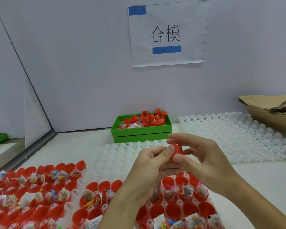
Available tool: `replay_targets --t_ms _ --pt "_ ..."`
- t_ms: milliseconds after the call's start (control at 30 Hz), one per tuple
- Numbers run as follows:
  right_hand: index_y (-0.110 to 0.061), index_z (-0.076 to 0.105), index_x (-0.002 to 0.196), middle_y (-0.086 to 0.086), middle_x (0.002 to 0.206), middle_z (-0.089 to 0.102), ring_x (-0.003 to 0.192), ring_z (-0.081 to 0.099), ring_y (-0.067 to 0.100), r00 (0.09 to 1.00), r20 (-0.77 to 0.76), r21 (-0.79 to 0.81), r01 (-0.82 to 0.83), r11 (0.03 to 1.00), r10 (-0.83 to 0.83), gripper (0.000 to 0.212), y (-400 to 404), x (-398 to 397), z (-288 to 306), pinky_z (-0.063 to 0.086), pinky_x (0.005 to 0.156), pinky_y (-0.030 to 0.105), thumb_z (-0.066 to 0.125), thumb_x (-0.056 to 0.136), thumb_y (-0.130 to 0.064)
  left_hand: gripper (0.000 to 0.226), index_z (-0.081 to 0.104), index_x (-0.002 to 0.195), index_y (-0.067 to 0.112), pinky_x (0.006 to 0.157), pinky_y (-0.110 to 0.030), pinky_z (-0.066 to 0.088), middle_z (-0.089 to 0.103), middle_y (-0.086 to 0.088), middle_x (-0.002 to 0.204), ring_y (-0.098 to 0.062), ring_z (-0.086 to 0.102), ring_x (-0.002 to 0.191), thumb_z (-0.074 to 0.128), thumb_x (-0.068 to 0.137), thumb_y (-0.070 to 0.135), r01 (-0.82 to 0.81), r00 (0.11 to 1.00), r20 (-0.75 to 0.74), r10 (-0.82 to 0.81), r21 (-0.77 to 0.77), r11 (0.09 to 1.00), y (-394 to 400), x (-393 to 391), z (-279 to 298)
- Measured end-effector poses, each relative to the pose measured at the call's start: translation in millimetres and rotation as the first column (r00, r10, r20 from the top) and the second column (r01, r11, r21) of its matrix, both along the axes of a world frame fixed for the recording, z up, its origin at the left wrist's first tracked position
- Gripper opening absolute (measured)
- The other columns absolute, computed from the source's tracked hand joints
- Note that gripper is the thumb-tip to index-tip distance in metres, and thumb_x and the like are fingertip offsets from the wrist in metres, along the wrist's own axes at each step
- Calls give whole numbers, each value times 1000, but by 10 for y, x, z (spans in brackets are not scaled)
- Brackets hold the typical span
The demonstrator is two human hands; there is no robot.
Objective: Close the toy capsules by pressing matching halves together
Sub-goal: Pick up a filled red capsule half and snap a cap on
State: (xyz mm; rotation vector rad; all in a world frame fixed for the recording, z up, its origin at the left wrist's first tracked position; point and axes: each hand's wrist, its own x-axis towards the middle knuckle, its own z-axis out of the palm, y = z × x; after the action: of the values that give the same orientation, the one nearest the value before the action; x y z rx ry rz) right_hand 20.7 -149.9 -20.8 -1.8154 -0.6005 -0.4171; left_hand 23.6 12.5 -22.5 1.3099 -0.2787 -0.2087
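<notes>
A red toy capsule (177,150) is held above the table between both hands. My left hand (149,169) grips its lower left side, thumb pressed on the red shell. My right hand (200,157) pinches it from the right, index finger over the top and thumb at the bottom. Whether the two halves are fully joined is hidden by the fingers. Below the hands, white trays (79,182) hold several open red capsule halves (104,185), many with small bagged toys (88,195) inside.
A green bin (141,132) with loose red halves and toy bags stands at the back by the wall. Empty white cell trays lie behind my hands (116,152) and at the right (234,138). A crumpled cardboard box (271,111) sits far right. A paper sign (167,33) hangs on the wall.
</notes>
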Motion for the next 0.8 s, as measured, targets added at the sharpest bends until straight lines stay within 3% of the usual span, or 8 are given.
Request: replay_targets --t_ms 67,167,267,367,533,667,800 --pt "-25 72 108 -9 102 75 100 70 13 999 -41 67 -18 998 20 30 -21 14 12 58 84 31 72 83 -8 36 74 100 2 68 -24 57 75 -19 93 -25 73 80 67 82 32 -22 1000 6 22 6 1000 -5 8 -4" --pt "-27 75 97 -9 94 77 92 73 11 998 -54 117 14 993 -8 32 -23 32 19 59 80 25 74 80 0 47 69 108 1 70 -25 57 74 -20 92 -25 73 80 71 75 34 -79 996 30 80 -24 997 -27 9 -9" --pt "-22 75 93 -10 87 77 85 73 7 997 -69 213 33 977 -19 25 -26 45 26 56 70 15 77 70 -15 44 66 110 14 79 -26 57 76 -12 94 -24 74 89 79 71 28 -121 983 139 117 21 992 -25 4 -15" --pt "-18 74 92 -9 85 77 81 74 7 996 -91 285 34 958 -8 30 -34 50 35 54 66 11 77 62 -22 32 69 103 25 77 -20 56 77 -3 92 -18 74 88 81 76 12 -230 942 276 189 124 965 -18 7 -19" --pt "-22 74 93 -12 86 77 82 74 6 995 -95 290 15 957 13 31 -31 37 40 53 67 10 76 62 -19 26 69 105 23 72 -16 55 77 0 85 -15 74 78 75 83 11 -279 911 351 218 133 951 -20 -5 -3" --pt "-20 74 89 -11 83 77 79 74 8 998 -70 275 26 961 -7 29 -22 24 58 54 67 10 76 61 -17 23 69 106 22 73 -21 57 77 1 84 -16 74 76 72 86 11 -302 898 379 226 155 941 -32 -6 -16" --pt "-13 74 85 -5 80 77 76 75 12 998 -59 230 34 972 -21 25 -41 33 52 56 68 14 79 68 5 21 70 106 19 72 -23 58 77 1 84 -17 74 75 70 87 9 -311 890 393 232 150 938 -42 6 -33"
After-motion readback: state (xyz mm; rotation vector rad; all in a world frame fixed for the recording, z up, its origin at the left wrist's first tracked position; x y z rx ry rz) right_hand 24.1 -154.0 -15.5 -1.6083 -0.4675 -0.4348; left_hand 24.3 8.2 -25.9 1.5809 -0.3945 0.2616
